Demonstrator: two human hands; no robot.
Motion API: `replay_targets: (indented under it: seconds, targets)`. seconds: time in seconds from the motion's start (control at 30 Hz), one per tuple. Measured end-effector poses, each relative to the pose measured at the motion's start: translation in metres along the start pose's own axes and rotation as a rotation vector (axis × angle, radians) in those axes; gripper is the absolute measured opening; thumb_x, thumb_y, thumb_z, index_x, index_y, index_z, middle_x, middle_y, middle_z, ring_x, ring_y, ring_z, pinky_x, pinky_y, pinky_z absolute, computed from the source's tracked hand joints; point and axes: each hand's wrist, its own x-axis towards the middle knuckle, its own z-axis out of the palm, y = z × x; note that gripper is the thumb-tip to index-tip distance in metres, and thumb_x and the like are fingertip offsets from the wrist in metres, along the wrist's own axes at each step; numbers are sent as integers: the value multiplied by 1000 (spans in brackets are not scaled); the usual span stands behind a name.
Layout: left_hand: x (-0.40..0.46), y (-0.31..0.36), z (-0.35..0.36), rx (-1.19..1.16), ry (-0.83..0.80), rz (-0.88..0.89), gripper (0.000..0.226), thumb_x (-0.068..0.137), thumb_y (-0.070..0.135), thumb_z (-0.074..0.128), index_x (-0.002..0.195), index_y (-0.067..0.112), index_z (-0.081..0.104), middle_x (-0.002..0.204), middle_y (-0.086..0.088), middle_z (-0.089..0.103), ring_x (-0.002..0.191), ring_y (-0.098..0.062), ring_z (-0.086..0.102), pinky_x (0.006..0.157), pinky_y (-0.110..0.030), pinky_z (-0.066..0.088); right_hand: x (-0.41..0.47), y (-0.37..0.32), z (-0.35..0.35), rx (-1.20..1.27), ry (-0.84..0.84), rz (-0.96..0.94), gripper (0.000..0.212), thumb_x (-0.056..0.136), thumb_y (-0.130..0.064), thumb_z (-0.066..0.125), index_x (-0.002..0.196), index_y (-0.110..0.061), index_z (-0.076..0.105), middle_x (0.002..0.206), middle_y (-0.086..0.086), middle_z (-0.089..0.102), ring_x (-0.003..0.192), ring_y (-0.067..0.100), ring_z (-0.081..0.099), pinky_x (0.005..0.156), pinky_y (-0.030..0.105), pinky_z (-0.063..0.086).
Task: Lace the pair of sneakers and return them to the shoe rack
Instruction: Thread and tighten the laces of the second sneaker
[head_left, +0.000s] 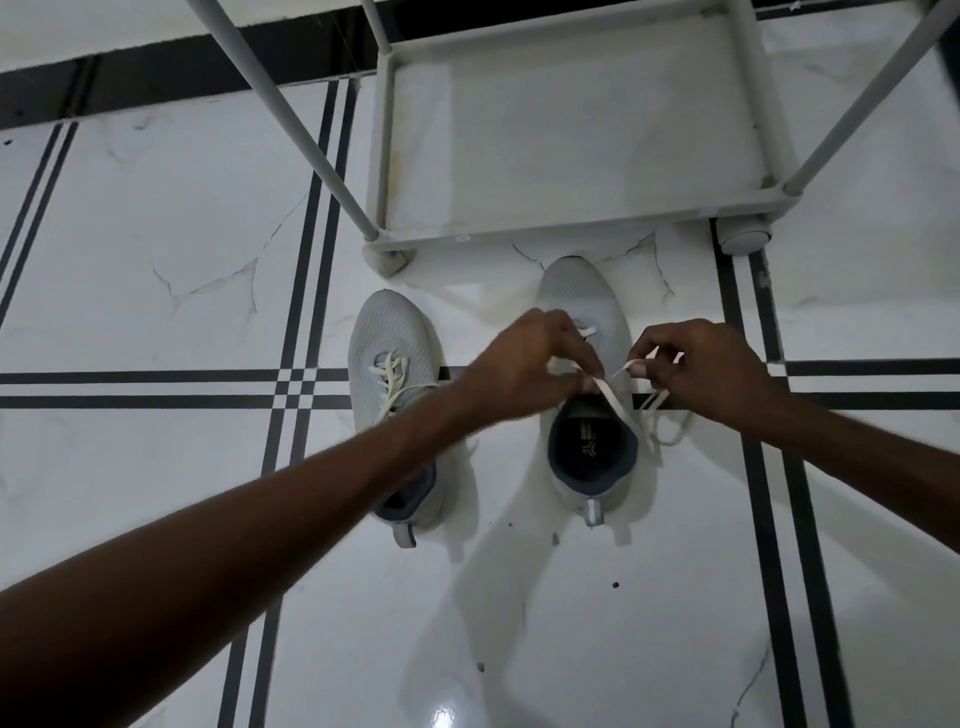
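Observation:
Two light grey sneakers stand side by side on the floor, toes pointing at the rack. The left sneaker (390, 343) has its cream lace threaded; my left forearm crosses over its heel. Over the tongue of the right sneaker (579, 296) both hands work the cream lace (613, 400). My left hand (524, 358) pinches one end of it above the shoe's dark opening. My right hand (701, 369) pinches the other end, which trails in loops to the floor on the shoe's right side. The eyelets under my hands are hidden.
A grey shoe rack (571, 228) stands just beyond the toes, its lowest shelf bare, with slanted tube legs rising at both sides. The floor is white marble tile with black double stripes, and a dark skirting runs along the wall behind.

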Motion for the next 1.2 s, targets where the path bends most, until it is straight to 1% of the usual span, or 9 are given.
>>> replay_targets:
  seconds: [0.13,0.3,0.43,0.53,0.6,0.73,0.9,1.03,1.2]
  targets:
    - [-8,-20,-55,-317,-298,-499,26,94,12,49,84,-2,69,99,-15,70,88,-21,64,87,-41,52,-1,9,-2,-68,-14,20,10,86,-25,72,78,-19,72,66,0,67,61,11,58,58,27,41]
    - [-13,-52,-78,-338,-68,-747,32,95,23,50,82,0,69,91,-14,74,86,-31,69,93,-46,53,0,18,-3,-279,93,-5,3,86,-10,66,86,-11,68,79,1,56,71,24,57,60,30,37]
    - [-8,-39,-52,65,75,-522,28,93,37,59,87,14,74,89,-3,75,86,-20,69,83,-34,55,-5,13,0,-281,172,-121,39,76,7,65,113,-7,65,113,13,63,75,34,64,63,40,53]
    - [-2,-15,-15,96,-84,-378,30,87,41,69,105,17,71,99,-2,75,92,-18,69,86,-33,53,-9,6,5,-277,153,-168,41,80,0,66,120,-11,67,122,10,68,92,35,68,75,41,55]
    - [2,-11,2,85,-153,-367,36,80,39,78,106,15,70,101,-3,76,93,-17,69,88,-34,53,-10,1,10,-210,81,-181,34,85,-7,66,117,-17,70,114,5,73,95,27,69,77,33,50]
    - [2,-18,13,-99,-74,-518,29,70,31,87,89,14,73,78,3,73,66,-10,66,72,-27,56,-12,-4,17,-58,29,-169,5,87,-15,70,89,-18,74,74,-5,71,69,17,68,64,29,48]
    - [2,-25,8,-412,-131,-696,15,78,13,81,88,2,75,66,-7,69,55,-10,62,55,-18,55,-9,2,20,-47,33,-154,12,85,-7,68,75,-14,71,59,-10,61,57,11,59,59,30,49]
    - [-9,-29,1,114,-140,-398,10,79,15,79,82,7,75,71,1,70,61,-6,58,60,-16,46,-6,9,19,-220,-19,-195,27,72,10,64,69,-16,58,64,-5,57,61,18,53,57,34,46]
    - [-21,-31,16,263,-89,-330,4,81,8,72,79,11,73,84,-1,76,77,-17,68,64,-27,45,-2,17,19,-289,-47,-229,35,67,13,61,71,-20,51,66,-7,53,61,20,53,57,35,46]
